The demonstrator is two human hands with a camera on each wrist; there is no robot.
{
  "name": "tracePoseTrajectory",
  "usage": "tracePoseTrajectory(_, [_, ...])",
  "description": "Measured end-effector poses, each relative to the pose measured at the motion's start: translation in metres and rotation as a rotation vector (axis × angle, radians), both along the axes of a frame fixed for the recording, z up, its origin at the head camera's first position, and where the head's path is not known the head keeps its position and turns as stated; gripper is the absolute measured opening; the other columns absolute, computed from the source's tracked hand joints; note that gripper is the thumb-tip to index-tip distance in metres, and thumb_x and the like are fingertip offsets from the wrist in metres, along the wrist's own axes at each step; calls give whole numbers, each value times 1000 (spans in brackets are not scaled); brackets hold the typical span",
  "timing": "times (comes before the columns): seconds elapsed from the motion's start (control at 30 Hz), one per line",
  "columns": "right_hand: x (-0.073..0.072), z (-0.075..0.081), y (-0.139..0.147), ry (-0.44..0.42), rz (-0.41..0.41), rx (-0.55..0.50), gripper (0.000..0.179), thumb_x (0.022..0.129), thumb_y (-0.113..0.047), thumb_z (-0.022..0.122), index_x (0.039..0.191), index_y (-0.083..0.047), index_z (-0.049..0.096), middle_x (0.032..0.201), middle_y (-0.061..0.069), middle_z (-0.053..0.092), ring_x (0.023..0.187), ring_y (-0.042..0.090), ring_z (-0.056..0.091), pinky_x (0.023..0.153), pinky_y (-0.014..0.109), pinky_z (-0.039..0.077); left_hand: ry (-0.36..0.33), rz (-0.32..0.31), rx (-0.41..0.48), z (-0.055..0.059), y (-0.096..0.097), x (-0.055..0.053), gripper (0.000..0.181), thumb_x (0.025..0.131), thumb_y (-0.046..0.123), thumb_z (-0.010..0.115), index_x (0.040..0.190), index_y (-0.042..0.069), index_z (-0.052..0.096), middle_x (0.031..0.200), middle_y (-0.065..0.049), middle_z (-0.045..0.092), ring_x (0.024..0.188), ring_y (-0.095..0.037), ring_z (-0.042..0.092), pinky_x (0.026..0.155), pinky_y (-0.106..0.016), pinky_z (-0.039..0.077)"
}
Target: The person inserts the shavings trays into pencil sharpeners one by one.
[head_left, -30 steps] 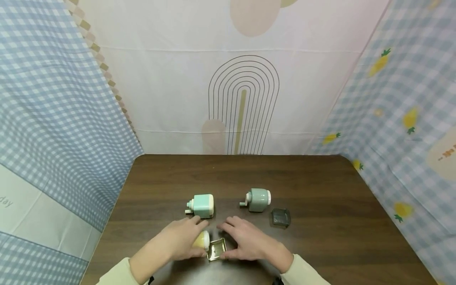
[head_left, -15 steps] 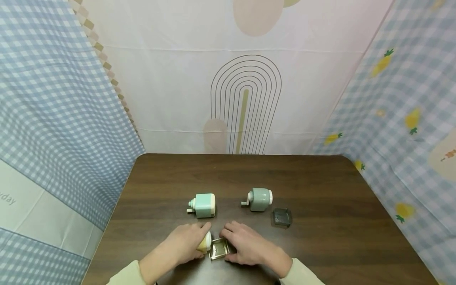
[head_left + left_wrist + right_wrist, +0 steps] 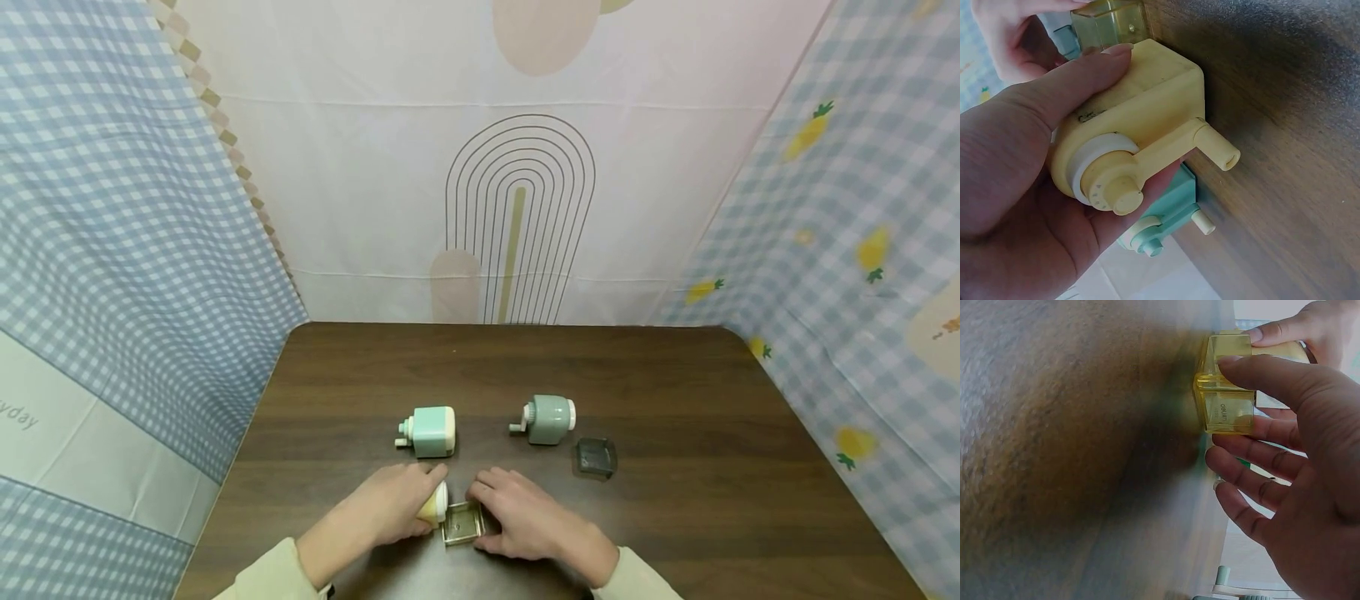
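My left hand [image 3: 393, 504] grips a yellow hand-crank pencil sharpener [image 3: 1163, 94], its thumb lying along the body. The crank and round dial face the left wrist camera, and the white-rimmed end points at my right hand [image 3: 519, 517]. That hand holds a clear yellow shavings drawer [image 3: 1229, 411] between thumb and fingers, open side up in the head view. Drawer and sharpener sit right beside each other, low over the table. Behind my left hand stands a mint-green sharpener [image 3: 432, 432] with a cream end.
A grey-green crank sharpener [image 3: 550, 419] stands farther back to the right. Near it lies a dark see-through drawer [image 3: 596, 457]. The brown wooden table [image 3: 675, 383] ends at a white cloth backdrop [image 3: 360, 192], with checked cloth on both sides.
Both hands have drawn their fingers in more closely around the sharpener and the drawer. The drawer has turned slightly straighter. The head view has shifted a little.
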State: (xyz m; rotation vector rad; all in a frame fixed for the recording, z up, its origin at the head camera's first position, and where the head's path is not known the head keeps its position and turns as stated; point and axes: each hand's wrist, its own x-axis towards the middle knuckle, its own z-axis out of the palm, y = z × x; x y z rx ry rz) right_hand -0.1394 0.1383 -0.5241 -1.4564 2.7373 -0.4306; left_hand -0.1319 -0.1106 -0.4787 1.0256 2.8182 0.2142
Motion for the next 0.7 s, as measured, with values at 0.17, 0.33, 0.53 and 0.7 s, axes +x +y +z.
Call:
tracePoseTrajectory(0.17, [-2, 0, -2, -21, -27, -6, 44, 87, -40, 88, 116, -14, 69, 112, -5, 64, 101, 9, 58, 87, 32, 52, -19, 2, -8, 1, -1, -1, 55, 73, 29, 100, 106, 13, 58, 95, -5, 68, 74, -20, 68, 64, -35, 59])
tracePoseTrajectory(0.33, [-5, 0, -4, -40, -46, -23, 43, 89, -41, 87, 117, -14, 69, 113, -4, 65, 102, 10, 59, 89, 35, 52, -21, -15, -15, 0, -1, -3, 56, 74, 29, 99, 108, 13, 57, 97, -4, 68, 76, -19, 68, 66, -34, 59])
tracePoseTrajectory(0.53, [-6, -3, -4, -22, -63, -38, 44, 88, -42, 87, 116, -13, 69, 111, -4, 65, 101, 11, 59, 88, 34, 51, -3, -45, -18, -1, 0, -4, 58, 74, 31, 99, 109, 14, 56, 96, -3, 67, 76, -18, 68, 66, -33, 59])
tracePoseTrajectory(0.7, [-8, -5, -6, -18, -76, -36, 45, 87, -43, 88, 116, -14, 69, 111, -4, 65, 102, 11, 59, 89, 34, 52, -6, -42, -26, -2, -1, -3, 57, 75, 32, 98, 109, 14, 56, 96, -3, 68, 76, -19, 68, 67, -33, 60])
